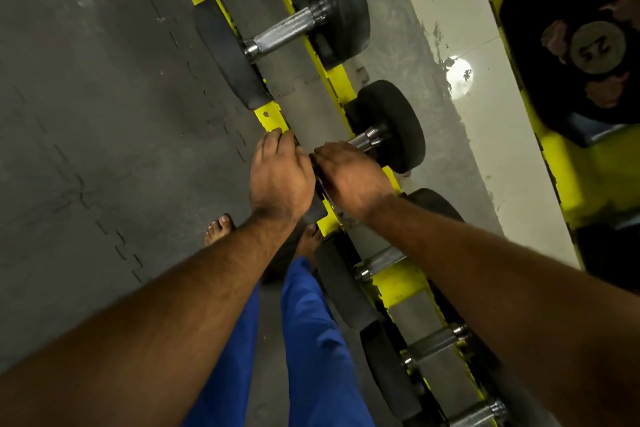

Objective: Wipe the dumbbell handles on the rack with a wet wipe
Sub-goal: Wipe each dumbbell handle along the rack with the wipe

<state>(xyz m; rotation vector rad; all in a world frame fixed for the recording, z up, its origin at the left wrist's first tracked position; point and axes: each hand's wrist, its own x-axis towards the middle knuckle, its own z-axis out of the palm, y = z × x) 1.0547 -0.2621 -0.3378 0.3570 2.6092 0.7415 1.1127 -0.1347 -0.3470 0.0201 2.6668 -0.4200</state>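
chrome dumbbell handle (363,140) under both hands, right (349,177) curled around it, left (280,173) gripping its near end

Open dark floor matting (86,114) to the left, wide and unobstructed. Yellow rack rails (337,80) running diagonally up the middle, dumbbells laid across them. Clear gap along the rails between the large dumbbell (294,28) above and the smaller dumbbell (388,128) below it. Left hand (280,177) and right hand (349,177) side by side, covering that smaller dumbbell's handle. Further dumbbells (381,263) packed close together lower down the rack. Second yellow shelf with a weight marked 25 (595,45) blocking the right.
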